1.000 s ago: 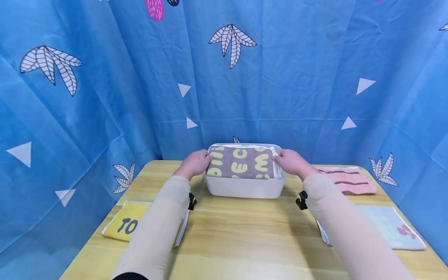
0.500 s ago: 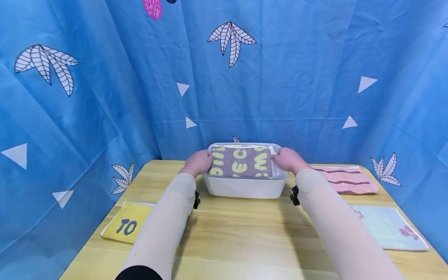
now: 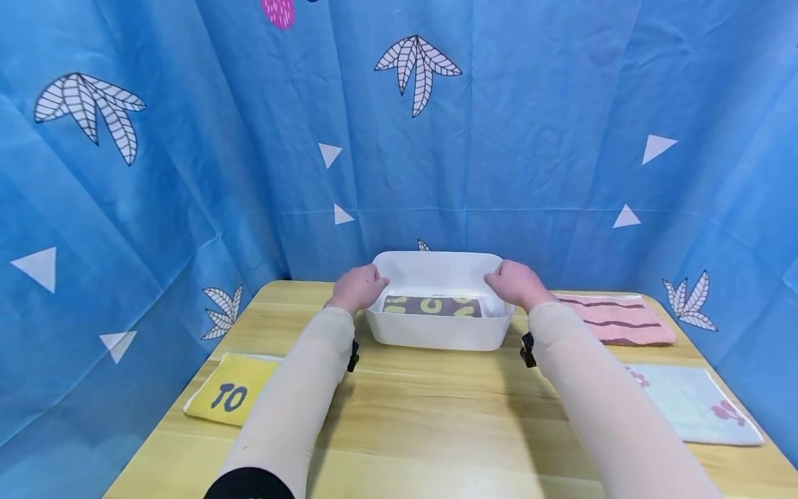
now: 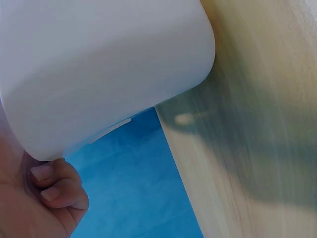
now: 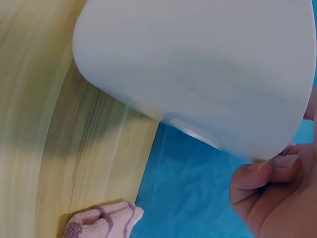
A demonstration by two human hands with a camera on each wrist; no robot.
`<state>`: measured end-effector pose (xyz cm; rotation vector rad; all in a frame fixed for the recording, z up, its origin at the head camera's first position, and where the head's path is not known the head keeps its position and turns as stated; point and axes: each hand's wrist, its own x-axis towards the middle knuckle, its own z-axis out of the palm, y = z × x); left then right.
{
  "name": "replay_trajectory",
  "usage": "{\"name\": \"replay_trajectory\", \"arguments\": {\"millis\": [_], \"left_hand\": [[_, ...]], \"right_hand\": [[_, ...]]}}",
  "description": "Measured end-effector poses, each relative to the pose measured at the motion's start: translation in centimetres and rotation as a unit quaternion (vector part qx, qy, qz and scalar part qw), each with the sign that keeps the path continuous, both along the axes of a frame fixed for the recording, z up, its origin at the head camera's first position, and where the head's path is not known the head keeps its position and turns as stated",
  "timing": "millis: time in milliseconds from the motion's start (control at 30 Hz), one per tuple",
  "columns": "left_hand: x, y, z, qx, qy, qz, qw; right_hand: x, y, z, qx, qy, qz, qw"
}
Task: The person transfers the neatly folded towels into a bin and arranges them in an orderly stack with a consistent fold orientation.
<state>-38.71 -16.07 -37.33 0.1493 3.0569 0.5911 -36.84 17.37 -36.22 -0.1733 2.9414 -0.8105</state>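
Note:
A white plastic storage box (image 3: 436, 333) stands at the back of the wooden table. Inside it lies a folded purple towel (image 3: 430, 307) with yellow letters, its lower part hidden by the front wall. My left hand (image 3: 359, 287) holds the box's left end at the rim; the left wrist view shows its curled fingers (image 4: 62, 181) against the rim's edge. At the opposite end, my right hand (image 3: 517, 283) grips the right rim. In the right wrist view its bent fingertips (image 5: 251, 173) touch the edge of the box.
A folded yellow towel (image 3: 231, 388) lies at the table's left, partly behind my left forearm. On the right are a pink towel with dark stripes (image 3: 623, 320) and a pale blue one (image 3: 695, 405). Blue patterned curtain (image 3: 424, 166) surrounds the table.
The purple towel, spread at the rim between both hands, has dropped down into the box. Both hands have let it go and now hold the box's ends.

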Motion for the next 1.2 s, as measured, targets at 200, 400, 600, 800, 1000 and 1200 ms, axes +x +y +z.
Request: {"name": "replay_trajectory", "arguments": {"millis": [200, 400, 600, 800, 1000, 1200], "left_hand": [[0.0, -0.1, -0.5, -0.003, 0.007, -0.001, 1.0000], [0.0, -0.2, -1.3, 0.009, 0.018, 0.002, 0.9998], [0.4, -0.2, -2.0, 0.014, 0.027, 0.007, 0.9995], [0.6, 0.0, -2.2, 0.005, 0.047, 0.007, 0.9988], [0.5, 0.2, -2.1, 0.001, 0.062, 0.003, 0.9981], [0.3, 0.0, -1.9, 0.019, 0.075, 0.008, 0.9970]], "right_hand": [[0.3, -0.2, -0.6, -0.002, 0.020, -0.012, 1.000], [0.5, -0.4, -1.1, 0.009, 0.037, -0.017, 0.999], [0.5, -0.7, -2.0, 0.013, 0.070, -0.051, 0.996], [0.8, -0.4, -2.7, 0.014, 0.059, -0.084, 0.995], [0.9, 0.0, -2.9, 0.004, 0.009, -0.086, 0.996], [0.6, 0.2, -2.7, -0.024, -0.027, -0.071, 0.997]]}}
